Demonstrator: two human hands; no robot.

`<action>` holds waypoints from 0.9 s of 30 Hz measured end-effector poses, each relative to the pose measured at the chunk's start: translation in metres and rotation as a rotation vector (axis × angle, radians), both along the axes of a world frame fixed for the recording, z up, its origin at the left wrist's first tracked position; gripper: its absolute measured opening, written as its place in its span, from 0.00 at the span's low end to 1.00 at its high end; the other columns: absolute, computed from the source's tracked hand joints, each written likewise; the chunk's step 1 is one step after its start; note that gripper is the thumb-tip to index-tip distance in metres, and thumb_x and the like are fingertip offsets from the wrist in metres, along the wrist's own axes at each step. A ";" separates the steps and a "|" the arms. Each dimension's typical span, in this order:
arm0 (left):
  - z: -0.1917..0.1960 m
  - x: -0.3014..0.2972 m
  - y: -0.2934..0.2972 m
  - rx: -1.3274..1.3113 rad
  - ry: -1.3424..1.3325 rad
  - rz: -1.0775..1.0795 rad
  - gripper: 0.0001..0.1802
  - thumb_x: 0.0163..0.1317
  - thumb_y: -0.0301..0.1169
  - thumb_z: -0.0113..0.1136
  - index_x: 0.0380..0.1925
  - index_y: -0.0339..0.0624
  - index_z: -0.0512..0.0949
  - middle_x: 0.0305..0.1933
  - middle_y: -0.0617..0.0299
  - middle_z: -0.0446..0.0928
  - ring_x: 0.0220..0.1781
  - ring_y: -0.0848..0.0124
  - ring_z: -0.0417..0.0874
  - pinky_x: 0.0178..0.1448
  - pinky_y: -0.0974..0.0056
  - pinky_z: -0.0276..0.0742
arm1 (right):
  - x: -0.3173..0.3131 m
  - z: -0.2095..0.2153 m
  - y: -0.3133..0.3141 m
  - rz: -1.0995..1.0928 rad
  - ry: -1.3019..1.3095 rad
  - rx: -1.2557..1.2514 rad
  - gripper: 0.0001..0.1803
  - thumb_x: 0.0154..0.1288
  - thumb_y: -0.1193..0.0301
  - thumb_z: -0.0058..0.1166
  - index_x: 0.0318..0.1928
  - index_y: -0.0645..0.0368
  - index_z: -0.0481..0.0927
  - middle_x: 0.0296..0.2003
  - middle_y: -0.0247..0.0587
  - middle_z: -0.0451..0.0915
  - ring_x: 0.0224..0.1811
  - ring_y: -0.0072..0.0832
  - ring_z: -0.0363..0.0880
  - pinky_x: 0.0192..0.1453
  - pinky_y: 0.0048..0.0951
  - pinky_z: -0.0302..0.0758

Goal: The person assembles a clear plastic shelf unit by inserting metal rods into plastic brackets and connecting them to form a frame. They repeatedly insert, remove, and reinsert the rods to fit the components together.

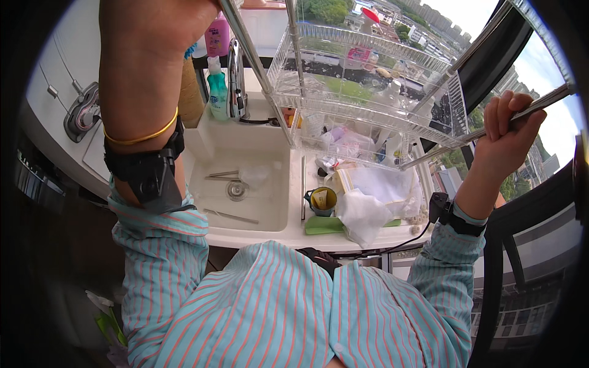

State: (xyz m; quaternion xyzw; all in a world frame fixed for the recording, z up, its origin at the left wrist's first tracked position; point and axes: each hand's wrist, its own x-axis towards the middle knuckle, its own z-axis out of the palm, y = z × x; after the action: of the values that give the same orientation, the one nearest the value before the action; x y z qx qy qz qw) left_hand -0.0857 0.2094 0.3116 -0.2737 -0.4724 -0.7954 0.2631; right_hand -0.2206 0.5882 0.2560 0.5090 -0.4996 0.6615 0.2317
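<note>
A storage rack of metal poles and clear ribbed plastic trays [368, 119] stands tilted in the view over the counter. My right hand [504, 126] is closed round one of its metal poles [554, 96] at the far right, in front of the window. Raised at the upper left is my left hand [162, 24], beside another pole [248, 43] of the rack. Its fingers run out past the top edge, so whether they grip anything is hidden.
A white sink [270, 184] holds several thin metal rods. Behind it stand a tap [235, 80], a green bottle [217, 92] and a pink bottle [216, 37]. White cloths [365, 214], a dark cup [321, 200] and a green piece [324, 226] lie on the counter.
</note>
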 end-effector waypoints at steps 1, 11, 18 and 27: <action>0.003 0.003 0.002 -0.029 0.047 -0.019 0.24 0.70 0.52 0.58 0.38 0.39 0.82 0.27 0.58 0.81 0.18 0.77 0.66 0.30 0.70 0.67 | 0.015 0.004 0.006 -0.057 0.012 -0.008 0.29 0.83 0.45 0.39 0.40 0.55 0.82 0.18 0.26 0.59 0.16 0.15 0.46 0.20 0.23 0.43; 0.009 0.026 0.015 -0.138 0.095 -0.692 0.30 0.71 0.50 0.56 0.45 0.26 0.75 0.31 0.58 0.79 0.20 0.77 0.66 0.36 0.70 0.67 | 0.252 0.013 0.033 -0.726 0.118 -0.104 0.31 0.82 0.42 0.38 0.39 0.56 0.80 0.19 0.28 0.57 0.17 0.16 0.46 0.21 0.22 0.43; 0.000 0.040 0.069 -0.150 0.032 -1.254 0.31 0.71 0.50 0.54 0.48 0.24 0.73 0.32 0.57 0.80 0.21 0.75 0.67 0.39 0.69 0.67 | 0.433 -0.006 0.007 -1.113 0.028 -0.078 0.30 0.82 0.44 0.37 0.40 0.57 0.80 0.19 0.28 0.57 0.16 0.16 0.45 0.21 0.21 0.43; -0.032 0.085 0.194 -0.079 -0.304 -1.423 0.24 0.70 0.49 0.55 0.43 0.34 0.77 0.32 0.53 0.82 0.20 0.74 0.70 0.36 0.66 0.70 | 0.563 -0.036 0.005 -1.484 -0.186 -0.191 0.29 0.83 0.46 0.39 0.41 0.59 0.79 0.19 0.27 0.57 0.17 0.15 0.49 0.21 0.21 0.44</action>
State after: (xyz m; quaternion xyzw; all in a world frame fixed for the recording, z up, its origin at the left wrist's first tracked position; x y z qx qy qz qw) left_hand -0.0010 0.4037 0.2801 -0.4104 -0.2397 -0.7855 -0.3963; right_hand 0.3426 0.5935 0.2201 -0.0415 -0.6694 0.4123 0.6165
